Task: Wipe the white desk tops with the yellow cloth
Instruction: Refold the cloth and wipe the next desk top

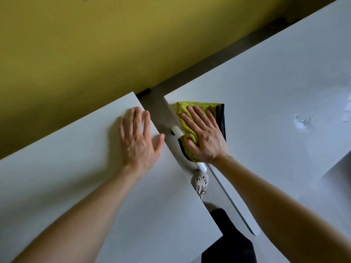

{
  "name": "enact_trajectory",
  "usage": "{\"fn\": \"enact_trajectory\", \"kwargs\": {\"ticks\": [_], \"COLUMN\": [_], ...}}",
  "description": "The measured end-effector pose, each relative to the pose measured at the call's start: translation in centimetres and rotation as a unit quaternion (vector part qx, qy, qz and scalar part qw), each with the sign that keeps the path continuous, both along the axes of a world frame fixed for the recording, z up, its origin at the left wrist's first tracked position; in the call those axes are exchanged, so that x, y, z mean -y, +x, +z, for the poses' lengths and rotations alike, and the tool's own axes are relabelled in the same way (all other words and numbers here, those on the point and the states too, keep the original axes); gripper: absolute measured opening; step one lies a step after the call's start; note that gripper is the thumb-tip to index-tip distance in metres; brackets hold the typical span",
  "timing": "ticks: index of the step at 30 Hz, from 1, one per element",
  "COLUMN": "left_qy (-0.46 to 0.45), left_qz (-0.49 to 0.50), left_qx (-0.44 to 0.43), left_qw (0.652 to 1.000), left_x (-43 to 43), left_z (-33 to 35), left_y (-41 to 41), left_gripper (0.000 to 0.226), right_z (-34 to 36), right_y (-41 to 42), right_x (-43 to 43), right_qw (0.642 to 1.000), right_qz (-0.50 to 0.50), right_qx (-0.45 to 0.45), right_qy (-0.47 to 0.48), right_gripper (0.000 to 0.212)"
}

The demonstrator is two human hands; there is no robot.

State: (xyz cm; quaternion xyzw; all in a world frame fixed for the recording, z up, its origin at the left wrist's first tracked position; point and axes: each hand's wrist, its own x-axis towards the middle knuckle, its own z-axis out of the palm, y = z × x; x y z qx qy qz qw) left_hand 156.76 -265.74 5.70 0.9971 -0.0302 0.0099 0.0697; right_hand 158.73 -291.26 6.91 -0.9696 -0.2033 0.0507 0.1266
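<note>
Nearest my view is the left forearm (pixel 76 215), reaching up from the bottom edge. From my remote seat I follow it to the left hand (pixel 138 137), which lies flat and palm down on the left surface (pixel 57 177). Its fingers are straight and a little spread, and it holds nothing. It rests near that white top's far right corner, with the thumb reaching almost to the right edge. Behind this surface rises a yellow-green wall (pixel 95 44).

Between the two tops I see a narrow gap showing grey floor (pixel 155 111). In it are a pale shoe (pixel 201 182) and, lower down, a black trouser leg (pixel 228 243).

Just right of the gap, the yellow cloth (pixel 187 111) sits on the right surface (pixel 266 82), at its left edge near the far corner. It is folded, with a dark trim showing along its right side and near end. The right hand (pixel 203 137) presses flat on top of it, fingers straight and side by side, pointing away from me. The cloth bunches up beside the thumb. The right forearm (pixel 275 202) runs back across this surface to the bottom right corner.

Well to the right of the cloth, the white top carries a patchy, scuffed mark (pixel 300 123)
</note>
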Motion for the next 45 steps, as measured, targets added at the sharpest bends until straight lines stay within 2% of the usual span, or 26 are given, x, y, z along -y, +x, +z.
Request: {"fn": "enact_trajectory", "kwargs": {"ticks": [3, 7, 10, 12, 15, 17, 19, 24, 26, 28, 30, 31, 32, 34, 36, 37, 39, 42, 45], "left_qy": [-0.017, -0.055, -0.134, -0.206, -0.213, -0.195, -0.195, -0.209, -0.231, -0.252, -0.271, -0.276, -0.280, -0.280, -0.270, -0.269, -0.269, -0.257, -0.240], "left_qz": [0.000, 0.033, 0.005, -0.014, -0.014, -0.010, -0.005, -0.022, -0.023, -0.025, -0.012, -0.008, -0.005, 0.008, 0.017, 0.017, 0.014, 0.008, -0.012], "left_qx": [0.000, 0.051, 0.060, -0.012, -0.186, -0.218, -0.210, -0.243, -0.261, -0.289, -0.310, -0.311, -0.309, -0.309, -0.315, -0.318, -0.316, -0.309, -0.313], "left_qw": [1.000, 0.997, 0.989, 0.978, 0.959, 0.956, 0.958, 0.947, 0.937, 0.923, 0.911, 0.909, 0.909, 0.909, 0.910, 0.909, 0.910, 0.916, 0.919], "left_x": [-0.1, -0.5, -0.2, 0.7, 1.9, 2.2, 2.1, 1.6, 0.8, 0.2, -0.4, -0.4, -0.3, -0.1, 0.0, 0.0, 0.2, 0.5, 0.5], "left_z": [0.4, 2.3, 3.3, 4.3, 4.1, 3.4, 3.3, 3.5, 3.4, 3.5, 3.5, 3.3, 3.1, 3.2, 3.4, 3.4, 3.7, 4.0, 4.3], "left_y": [-0.1, 3.3, 8.4, 12.4, 16.8, 17.5, 18.1, 19.0, 18.7, 18.1, 17.7, 17.6, 17.6, 17.8, 18.0, 17.9, 17.8, 17.6, 17.3], "left_gripper": [0.083, 0.046, 0.031, 0.027, 0.017, 0.008, 0.004, 0.013, 0.023, 0.044, 0.067, 0.072, 0.075, 0.074, 0.072, 0.072, 0.071, 0.068, 0.068], "right_z": [0.0, 0.2, 0.3, 0.1, -0.1, -0.2, -0.2, -0.8, -0.8, -1.0, -0.7, -0.6, -0.8, -1.2, -0.8, -0.5, -0.2, -0.2, 0.3], "right_y": [-0.3, 0.1, 0.2, 0.3, -0.2, 0.0, 2.9, 8.5, 7.3, 8.1, 9.8, 10.1, 9.8, 8.3, 7.8, 8.2, 9.1, 8.8, 6.5], "right_x": [-0.1, -0.2, -0.2, -0.1, -0.1, -0.8, -2.1, -6.0, -4.6, -0.2, 2.8, 2.8, 1.8, -0.7, -0.2, 0.8, 1.4, -2.6, -2.6], "right_qw": [1.000, 1.000, 1.000, 1.000, 1.000, 1.000, 0.999, 0.994, 0.999, 1.000, 0.994, 0.983, 0.980, 0.997, 0.996, 0.993, 0.993, 0.997, 0.996], "right_qz": [-0.002, 0.000, -0.004, -0.002, -0.010, -0.012, -0.026, -0.098, -0.043, -0.002, -0.112, -0.182, -0.199, -0.068, 0.085, 0.121, 0.115, 0.060, 0.082], "right_qx": [0.000, -0.003, -0.007, -0.008, -0.012, -0.015, -0.010, -0.004, 0.002, 0.009, 0.007, 0.012, 0.023, 0.024, 0.000, -0.007, -0.006, -0.004, -0.002], "right_qy": [-0.014, -0.018, -0.012, -0.004, -0.006, -0.022, -0.033, -0.038, -0.029, -0.022, -0.018, -0.012, -0.009, -0.006, -0.005, -0.005, -0.013, -0.043, -0.016], "right_gripper": [0.074, 0.075, 0.075, 0.076, 0.077, 0.078, 0.078, 0.077, 0.076, 0.075, 0.074, 0.074, 0.075, 0.074, 0.073, 0.073, 0.073, 0.076, 0.076]}}
